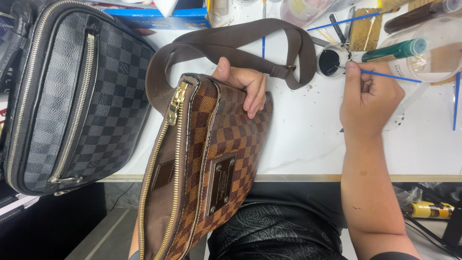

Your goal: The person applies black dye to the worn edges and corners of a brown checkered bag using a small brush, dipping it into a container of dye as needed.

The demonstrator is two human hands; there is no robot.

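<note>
My left hand (243, 84) grips the top end of a brown checkered bag (211, 163) with a gold zipper, holding it tilted over the table's front edge and my lap. Its brown strap (231, 41) loops across the white table (308, 144) behind the hand. My right hand (368, 98) pinches a thin blue stick (392, 77), whose near end sits at a small round jar of black liquid (332, 60). The far end of the stick points right, over a clear dish.
A grey checkered bag (77, 96) lies at the left. At the back right stand a green-capped tube (394, 50), a clear dish (440, 50), more blue sticks (344, 21), tools and a blue box (159, 19). A yellow tool (428, 210) lies below the table at the right.
</note>
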